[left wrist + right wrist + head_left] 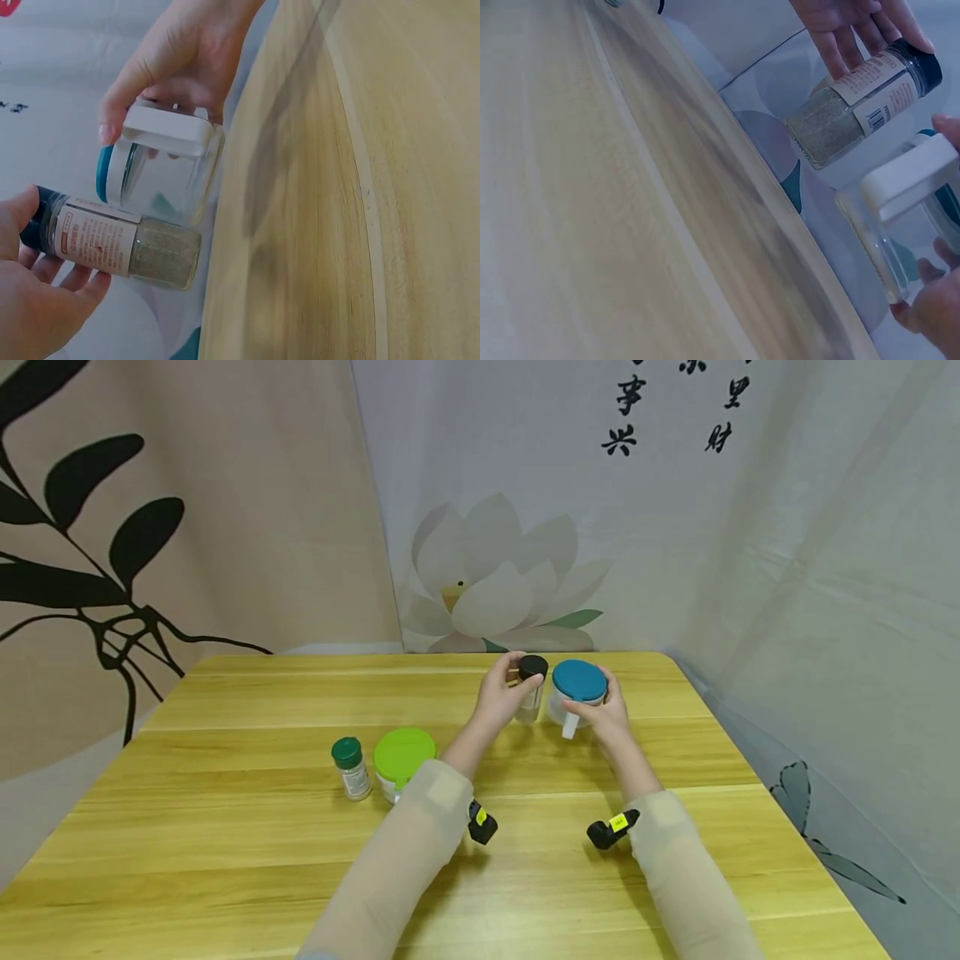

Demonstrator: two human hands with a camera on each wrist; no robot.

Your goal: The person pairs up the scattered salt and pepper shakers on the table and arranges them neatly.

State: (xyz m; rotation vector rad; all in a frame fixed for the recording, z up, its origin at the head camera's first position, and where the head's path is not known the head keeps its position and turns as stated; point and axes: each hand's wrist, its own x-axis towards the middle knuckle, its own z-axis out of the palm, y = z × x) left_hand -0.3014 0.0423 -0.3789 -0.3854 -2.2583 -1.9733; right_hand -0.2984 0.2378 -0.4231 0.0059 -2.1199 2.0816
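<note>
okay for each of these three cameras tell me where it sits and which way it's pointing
Head: worn on the head, looking forward and down over the yellow wooden table; both sleeved forearms show, left hand gripping the black-capped glass spice bottle, right hand holding the teal-lidded clear jar.
Left wrist: looks past that hand along the table edge; the other hand shows too.
Right wrist: looks across the tabletop at its own fingers and the opposite hand.
Shared: both wrist views show the bottle and jar.

- The spice jar (112,244) label's print is showing too small to read.
- The left hand (34,300) is running off the left wrist picture's edge.
- The right hand (934,300) is getting cropped at the right wrist picture's corner.
- The table (592,225) is blurring there.
</note>
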